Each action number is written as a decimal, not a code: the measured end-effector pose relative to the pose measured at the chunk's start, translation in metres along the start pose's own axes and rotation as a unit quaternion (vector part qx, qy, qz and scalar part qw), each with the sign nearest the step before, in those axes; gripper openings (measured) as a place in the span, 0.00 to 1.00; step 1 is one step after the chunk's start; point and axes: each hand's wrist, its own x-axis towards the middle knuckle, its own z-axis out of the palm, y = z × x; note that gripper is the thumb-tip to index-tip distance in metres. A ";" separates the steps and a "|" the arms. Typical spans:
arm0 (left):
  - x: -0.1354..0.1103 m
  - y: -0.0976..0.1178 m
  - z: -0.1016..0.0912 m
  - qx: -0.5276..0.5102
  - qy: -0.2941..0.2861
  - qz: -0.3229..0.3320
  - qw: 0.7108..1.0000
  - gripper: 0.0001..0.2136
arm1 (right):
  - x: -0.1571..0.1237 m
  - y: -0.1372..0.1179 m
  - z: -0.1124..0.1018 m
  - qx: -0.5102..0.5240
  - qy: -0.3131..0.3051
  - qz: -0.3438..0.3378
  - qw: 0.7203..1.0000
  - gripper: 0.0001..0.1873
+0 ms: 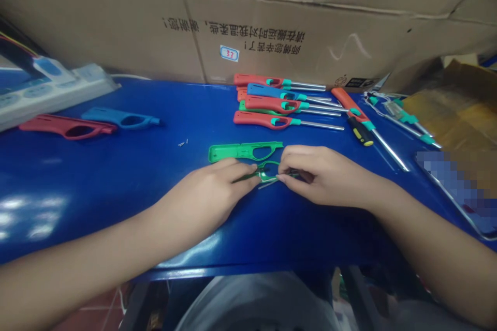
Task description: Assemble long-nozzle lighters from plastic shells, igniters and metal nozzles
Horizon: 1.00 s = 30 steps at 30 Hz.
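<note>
My left hand (221, 183) is closed round the handle end of a green lighter casing half (267, 175), most of which is hidden by my fingers. At the front of its trigger loop my right hand (314, 170) pinches the same piece between thumb and fingertips; small parts there are too covered to make out. Just beneath the fingertips shows a thin metallic strip or wire (268, 184). Right behind my hands lies another green casing half (233, 152), its hollow inside facing up.
Several gas lighters (267, 120) with metal tubes lie behind. A black-and-yellow screwdriver (360, 131) rests by a red lighter (351, 106). At left are red (68, 126) and blue casings (122, 117), small screws (181, 143) and a power strip (58, 93). A cardboard box (135, 36) stands behind.
</note>
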 end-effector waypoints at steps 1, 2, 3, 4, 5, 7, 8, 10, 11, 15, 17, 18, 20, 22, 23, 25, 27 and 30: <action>0.000 0.000 0.000 -0.001 0.000 -0.003 1.000 0.15 | 0.000 0.000 0.000 0.001 -0.002 0.000 1.000 0.06; 0.001 0.000 0.000 -0.001 -0.001 -0.003 1.000 0.15 | 0.001 0.000 -0.001 0.002 -0.004 -0.001 1.000 0.06; 0.001 0.000 0.000 -0.002 0.000 0.000 1.000 0.15 | 0.001 0.000 -0.002 0.002 -0.005 -0.001 1.000 0.05; 0.001 0.000 0.000 -0.006 0.003 0.003 1.000 0.14 | 0.001 0.000 -0.002 0.003 -0.007 -0.002 1.000 0.05; 0.001 -0.001 -0.001 -0.013 0.007 0.004 1.000 0.14 | 0.002 0.000 -0.003 0.002 -0.007 -0.002 1.000 0.05; 0.001 -0.002 -0.001 -0.032 0.017 -0.008 0.999 0.12 | 0.002 0.000 -0.003 -0.002 -0.008 0.000 1.000 0.06; 0.001 -0.002 -0.001 -0.039 0.022 -0.018 0.999 0.11 | 0.002 0.000 -0.002 -0.005 -0.006 0.002 1.000 0.05; 0.000 -0.003 -0.002 -0.044 0.023 -0.044 0.998 0.09 | 0.002 -0.001 0.000 -0.015 0.003 0.008 1.000 0.05; 0.000 -0.002 -0.003 -0.041 0.020 -0.055 0.997 0.09 | 0.001 -0.001 0.002 -0.023 0.010 0.009 1.000 0.06; 0.000 -0.001 -0.005 -0.030 0.001 -0.080 0.996 0.07 | 0.001 -0.001 0.009 -0.068 0.030 0.000 0.997 0.11; 0.000 -0.001 -0.005 -0.028 -0.003 -0.088 0.996 0.07 | 0.001 0.000 0.010 -0.084 0.034 -0.004 0.996 0.11; -0.001 -0.001 -0.004 -0.028 -0.004 -0.093 0.995 0.08 | 0.001 0.001 0.011 -0.086 0.037 -0.003 0.996 0.12; -0.002 -0.002 -0.004 -0.033 -0.006 -0.106 0.994 0.09 | 0.001 0.002 0.011 -0.085 0.049 -0.001 0.995 0.12; -0.003 -0.002 -0.003 -0.041 -0.008 -0.119 0.992 0.10 | 0.002 0.003 0.012 -0.087 0.060 -0.004 0.994 0.13; -0.003 -0.002 -0.003 -0.045 -0.009 -0.125 0.991 0.10 | 0.002 0.003 0.012 -0.094 0.064 -0.008 0.994 0.12; -0.003 -0.002 -0.002 -0.049 -0.013 -0.130 0.990 0.11 | 0.001 0.002 0.014 -0.117 0.071 -0.016 0.990 0.12; -0.002 -0.002 -0.002 -0.047 -0.017 -0.127 0.991 0.11 | 0.002 0.000 0.015 -0.148 0.077 -0.020 0.986 0.12; -0.002 -0.001 -0.003 -0.040 -0.017 -0.118 0.992 0.11 | 0.002 -0.005 0.018 -0.203 0.073 -0.030 0.976 0.13</action>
